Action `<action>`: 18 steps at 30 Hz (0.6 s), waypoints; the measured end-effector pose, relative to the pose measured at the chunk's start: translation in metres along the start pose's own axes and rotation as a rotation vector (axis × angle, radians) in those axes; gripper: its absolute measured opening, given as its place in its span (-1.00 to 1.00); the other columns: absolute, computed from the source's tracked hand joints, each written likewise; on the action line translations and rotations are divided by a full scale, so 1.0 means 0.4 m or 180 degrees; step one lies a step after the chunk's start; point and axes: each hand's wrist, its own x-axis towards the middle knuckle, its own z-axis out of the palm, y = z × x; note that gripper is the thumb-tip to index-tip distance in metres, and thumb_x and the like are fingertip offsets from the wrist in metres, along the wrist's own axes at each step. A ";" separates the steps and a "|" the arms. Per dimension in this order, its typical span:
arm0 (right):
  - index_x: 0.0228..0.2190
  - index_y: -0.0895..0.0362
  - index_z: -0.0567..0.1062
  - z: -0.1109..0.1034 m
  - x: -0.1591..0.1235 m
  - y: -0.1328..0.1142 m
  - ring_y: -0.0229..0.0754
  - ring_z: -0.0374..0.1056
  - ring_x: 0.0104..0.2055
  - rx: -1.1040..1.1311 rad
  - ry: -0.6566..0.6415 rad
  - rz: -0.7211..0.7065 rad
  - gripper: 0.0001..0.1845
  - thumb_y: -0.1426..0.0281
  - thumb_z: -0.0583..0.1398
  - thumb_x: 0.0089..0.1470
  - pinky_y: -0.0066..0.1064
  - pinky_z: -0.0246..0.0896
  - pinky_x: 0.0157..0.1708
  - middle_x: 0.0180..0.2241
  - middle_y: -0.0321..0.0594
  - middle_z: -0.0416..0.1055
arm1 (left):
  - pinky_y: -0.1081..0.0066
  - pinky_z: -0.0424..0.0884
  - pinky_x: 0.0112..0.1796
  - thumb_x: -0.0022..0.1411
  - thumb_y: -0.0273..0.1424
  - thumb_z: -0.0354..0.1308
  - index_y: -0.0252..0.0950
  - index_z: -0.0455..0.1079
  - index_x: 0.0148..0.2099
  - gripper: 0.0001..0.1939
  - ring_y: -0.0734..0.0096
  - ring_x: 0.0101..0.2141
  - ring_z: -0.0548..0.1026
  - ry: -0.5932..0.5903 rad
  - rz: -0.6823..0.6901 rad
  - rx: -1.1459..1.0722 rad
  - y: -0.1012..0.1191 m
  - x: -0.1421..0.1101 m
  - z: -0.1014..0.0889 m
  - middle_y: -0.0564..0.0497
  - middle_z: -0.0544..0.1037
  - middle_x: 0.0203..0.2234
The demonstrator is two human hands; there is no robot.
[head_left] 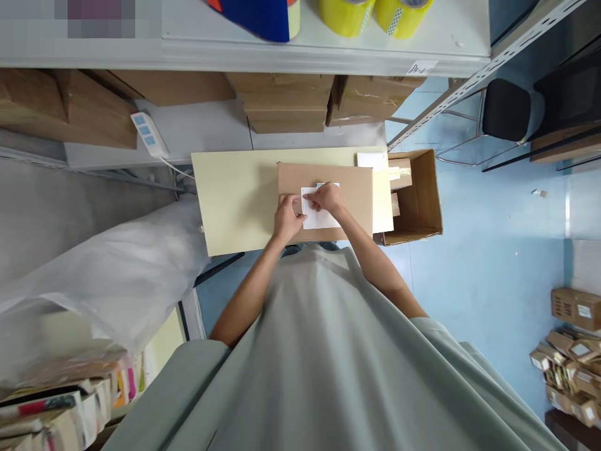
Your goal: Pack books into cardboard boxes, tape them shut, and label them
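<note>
A brown cardboard box (357,188) lies flat on the narrow cream table in front of me, with a white paper label (322,219) on its top. My left hand (286,219) rests at the label's left edge, thumb and forefinger apart, the thumb touching the paper. From the right, my right hand (327,198) reaches over the label, its forefinger stretched to the upper left corner and the other fingers curled. Part of the label is hidden under this hand. A bit of blue-edged paper shows just above it.
The cream table (230,200) has white papers (370,160) at its right end. Beside it stands an open carton (425,194) holding small boxes. Yellow tape rolls (347,15) sit on the shelf above. A power strip (149,134) lies behind, plastic sheeting (141,263) at left.
</note>
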 end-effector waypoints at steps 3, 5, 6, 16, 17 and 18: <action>-0.48 0.13 0.68 0.002 0.005 -0.002 -0.23 0.66 -0.31 0.0294 0.0014 0.0111 -0.53 0.07 0.42 0.36 -0.43 0.52 -0.05 -0.41 -0.18 0.73 | 0.21 0.59 -0.01 0.12 -0.67 0.46 -0.19 0.48 0.15 -0.42 0.44 -0.38 0.55 -0.0033 0.0052 -0.0045 -0.007 0.007 -0.003 -0.07 0.54 0.14; -0.50 0.11 0.66 0.013 -0.011 0.004 -0.26 0.65 -0.33 0.0331 0.0142 0.0080 -0.52 0.10 0.39 0.40 -0.45 0.51 -0.05 -0.42 -0.22 0.73 | 0.22 0.60 -0.03 0.12 -0.67 0.44 -0.18 0.48 0.13 -0.43 0.42 -0.37 0.56 -0.0070 0.0117 -0.0099 -0.012 0.010 -0.005 -0.06 0.55 0.12; -0.51 0.11 0.65 0.019 -0.020 0.009 -0.27 0.65 -0.34 0.0319 0.0174 0.0062 -0.51 0.11 0.39 0.41 -0.46 0.51 -0.05 -0.43 -0.23 0.73 | 0.22 0.60 -0.02 0.11 -0.68 0.44 -0.18 0.47 0.12 -0.44 0.41 -0.35 0.57 -0.0081 0.0147 -0.0123 -0.014 0.011 -0.006 -0.06 0.55 0.11; -0.57 0.12 0.56 0.046 -0.005 0.007 -0.26 0.60 -0.52 0.1334 0.0045 0.0211 -0.43 0.08 0.41 0.41 -0.52 0.47 -0.43 -0.49 -0.16 0.70 | 0.16 0.58 0.04 0.17 -0.73 0.42 -0.20 0.47 0.07 -0.49 0.28 -0.21 0.65 -0.0237 0.0169 -0.0004 0.005 0.016 -0.011 -0.10 0.53 0.12; -0.56 0.12 0.56 0.050 -0.005 0.005 -0.26 0.60 -0.51 0.1411 0.0133 0.0203 -0.42 0.07 0.38 0.43 -0.53 0.47 -0.45 -0.46 -0.15 0.71 | 0.16 0.59 0.04 0.16 -0.72 0.42 -0.20 0.47 0.06 -0.50 0.26 -0.19 0.65 -0.0249 0.0174 -0.0019 0.004 0.017 -0.012 -0.10 0.53 0.11; -0.56 0.12 0.55 0.056 -0.009 0.008 -0.27 0.61 -0.51 0.1417 0.0223 0.0198 -0.41 0.06 0.36 0.45 -0.54 0.46 -0.46 -0.43 -0.14 0.73 | 0.16 0.59 0.04 0.15 -0.72 0.43 -0.19 0.46 0.04 -0.51 0.25 -0.17 0.65 -0.0249 0.0187 -0.0038 0.004 0.017 -0.012 -0.09 0.53 0.11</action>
